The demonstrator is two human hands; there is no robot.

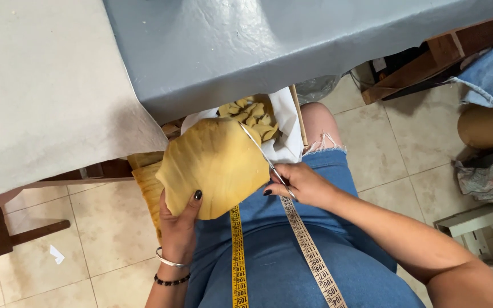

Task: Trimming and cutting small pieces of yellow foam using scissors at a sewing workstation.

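My left hand (179, 223) grips the lower edge of a mustard-yellow piece of fabric (215, 165), held up over my lap. My right hand (300, 183) holds a pair of metal scissors (261, 153) whose blades run along the fabric's right edge. Behind the fabric, a heap of small yellow fabric cut-outs (253, 117) lies on a white cloth (287, 128) in a wooden box. A yellow tape measure (238, 256) hangs down my front over blue denim.
A grey-covered table (269, 45) spans the top, with a pale cloth-covered surface (41, 91) to the left. More yellow fabric (146, 185) hangs below the held piece. Tiled floor lies below; wooden furniture, denim and a cardboard roll (486, 126) crowd the right.
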